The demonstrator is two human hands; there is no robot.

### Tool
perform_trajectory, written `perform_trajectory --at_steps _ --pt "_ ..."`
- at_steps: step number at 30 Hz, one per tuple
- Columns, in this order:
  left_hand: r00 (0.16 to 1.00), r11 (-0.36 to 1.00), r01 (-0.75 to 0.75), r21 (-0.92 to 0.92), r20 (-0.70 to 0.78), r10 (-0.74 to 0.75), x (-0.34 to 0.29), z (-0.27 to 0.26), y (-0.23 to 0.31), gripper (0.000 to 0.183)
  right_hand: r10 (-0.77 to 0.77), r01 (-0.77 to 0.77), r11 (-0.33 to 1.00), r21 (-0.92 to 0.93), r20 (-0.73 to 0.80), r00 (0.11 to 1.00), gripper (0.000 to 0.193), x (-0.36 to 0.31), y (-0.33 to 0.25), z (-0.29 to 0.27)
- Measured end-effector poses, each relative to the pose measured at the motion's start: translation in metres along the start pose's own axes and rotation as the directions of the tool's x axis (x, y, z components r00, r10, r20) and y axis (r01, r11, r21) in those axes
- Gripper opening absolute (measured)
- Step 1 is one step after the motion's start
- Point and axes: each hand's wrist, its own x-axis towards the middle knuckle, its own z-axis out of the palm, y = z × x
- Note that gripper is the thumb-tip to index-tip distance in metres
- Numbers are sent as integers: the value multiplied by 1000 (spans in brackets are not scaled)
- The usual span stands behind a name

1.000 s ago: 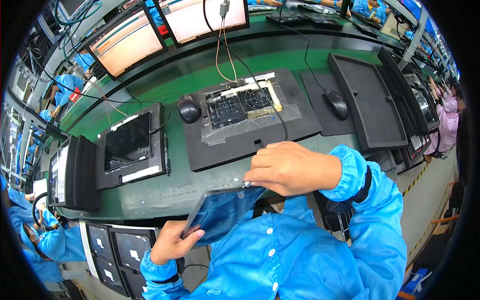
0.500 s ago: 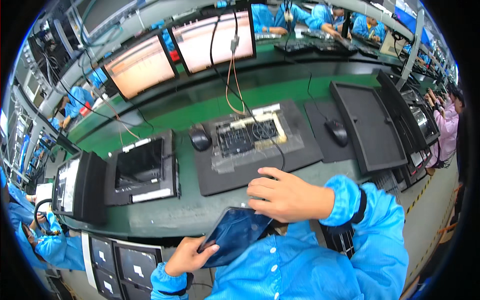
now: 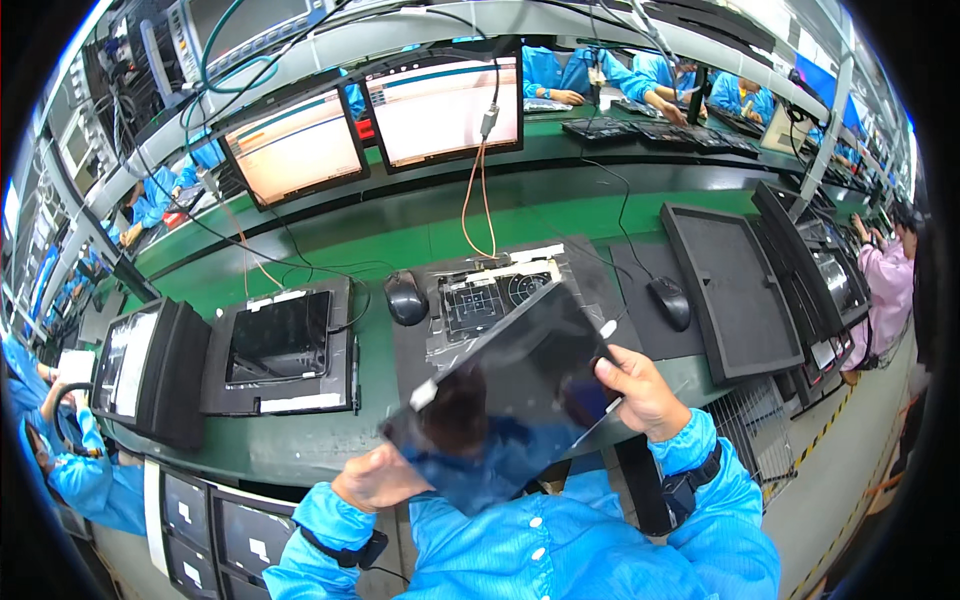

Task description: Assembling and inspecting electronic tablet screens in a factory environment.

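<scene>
A glossy dark tablet (image 3: 515, 385) is held tilted in front of my chest, above the near edge of the bench. My left hand (image 3: 380, 478) grips its near left corner. Closed on the right edge is my right hand (image 3: 648, 395), its thumb on the front face and its other fingers partly hidden behind. Small white pieces stick out at two of the tablet's edges. Beyond it lies a dark foam pad (image 3: 410, 350) bearing a black chart with line patterns (image 3: 475, 308), partly covered by the tablet.
Left on the green bench (image 3: 390, 420), another tablet (image 3: 280, 338) sits in a foam fixture beside a black box (image 3: 165, 370). Two mice (image 3: 405, 298) flank the pad. Black trays (image 3: 735, 290) stand right. Two monitors (image 3: 445, 105) and hanging cables (image 3: 490, 120) are behind. Co-workers sit beyond.
The tablet has come up and forward, turned broad across the pad. My right hand, earlier stretched over its far end, now grips its right edge. The left hand keeps its hold.
</scene>
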Motion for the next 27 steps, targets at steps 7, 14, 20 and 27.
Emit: perform_trajectory --at_steps 7,14,20,27 --pt "974 966 -116 230 -165 156 88 39 6 37 5 35 987 154 -250 968 30 45 5 -41" --pt "887 919 -277 279 -293 356 121 61 13 23 85 5 973 232 -373 924 20 59 3 -48" --pt "901 908 -205 366 -292 321 118 60 13 18 82 22 972 233 -431 898 16 53 3 -53" --pt "958 837 -160 523 -123 259 107 35 7 20 -7 88 979 184 -399 917 19 45 -4 -42"
